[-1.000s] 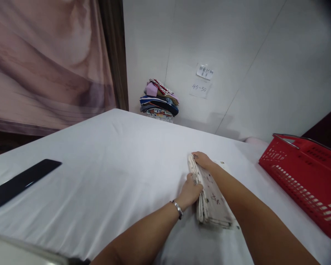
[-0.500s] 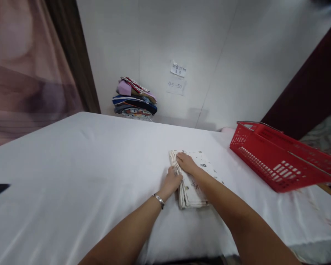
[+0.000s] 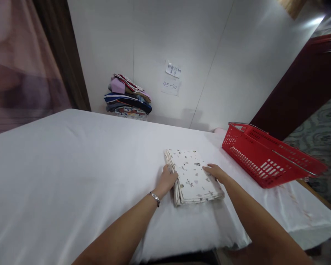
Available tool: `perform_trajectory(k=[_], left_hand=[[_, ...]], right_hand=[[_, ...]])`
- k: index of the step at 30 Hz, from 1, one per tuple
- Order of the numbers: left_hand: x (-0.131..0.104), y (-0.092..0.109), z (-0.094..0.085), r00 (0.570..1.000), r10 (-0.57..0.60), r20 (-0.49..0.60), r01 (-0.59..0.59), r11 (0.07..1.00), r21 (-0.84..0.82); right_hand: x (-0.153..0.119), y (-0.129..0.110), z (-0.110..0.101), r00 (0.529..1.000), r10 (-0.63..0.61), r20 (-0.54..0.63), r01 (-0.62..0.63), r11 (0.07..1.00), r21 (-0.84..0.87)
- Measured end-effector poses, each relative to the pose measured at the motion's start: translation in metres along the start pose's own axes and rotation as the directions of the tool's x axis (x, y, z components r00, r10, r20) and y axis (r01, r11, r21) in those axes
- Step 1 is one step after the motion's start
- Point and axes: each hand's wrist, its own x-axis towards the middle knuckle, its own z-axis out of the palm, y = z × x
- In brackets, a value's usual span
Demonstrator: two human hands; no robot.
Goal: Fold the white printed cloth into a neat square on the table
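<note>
A white folded cloth (image 3: 194, 180) printed with small dark and tan figures lies flat on the white sheet, its layers showing along the left and front edges. My left hand (image 3: 167, 180) grips the stacked layers at its left edge, thumb on top. At the opposite edge, my right hand (image 3: 215, 173) has its fingers on the top face and closes around the right side; its underside is hidden. A silver bracelet (image 3: 155, 198) sits on my left wrist.
A red plastic basket (image 3: 270, 156) with metal handles stands to the right. Behind the white-covered surface (image 3: 99, 162), several folded textiles (image 3: 128, 97) are piled against the wall. Paper notes (image 3: 171, 86) hang there, one reading 45-50. A pink curtain (image 3: 19, 66) hangs at left.
My right hand has slid from the cloth's upper left to its right edge, uncovering the printed top. My left hand keeps its place on the left edge. The view has shifted slightly right.
</note>
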Motion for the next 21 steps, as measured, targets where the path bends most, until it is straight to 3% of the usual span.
perform_trajectory(k=[3,5,7,10,14,17,21], left_hand=[[-0.004,0.004,-0.001,1.000,0.002,-0.017,-0.002,0.999,0.032],[-0.007,0.006,0.000,0.999,0.027,-0.027,-0.025,0.998,0.056],[-0.009,0.007,0.001,0.997,0.077,-0.030,-0.075,0.995,0.063],[-0.014,0.009,0.004,0.987,0.147,-0.057,-0.143,0.987,0.071],[-0.020,0.012,0.009,0.969,0.230,-0.089,-0.223,0.971,0.085],[-0.021,0.012,0.010,0.948,0.299,-0.110,-0.296,0.954,0.038],[-0.019,0.007,0.010,0.920,0.374,-0.122,-0.389,0.911,-0.137]], right_hand=[[-0.006,-0.014,-0.001,0.986,0.114,0.120,-0.131,0.981,0.140],[-0.009,-0.029,-0.001,0.997,0.054,0.055,-0.059,0.994,0.097],[-0.012,-0.046,-0.002,0.997,-0.077,-0.019,0.074,0.989,-0.125],[-0.021,-0.072,0.004,0.971,-0.238,-0.039,0.193,0.864,-0.466],[-0.045,-0.101,0.027,0.907,-0.419,0.030,0.314,0.628,-0.712],[-0.063,-0.117,0.047,0.853,-0.496,0.160,0.434,0.507,-0.744],[-0.073,-0.128,0.057,0.827,-0.492,0.272,0.517,0.476,-0.711]])
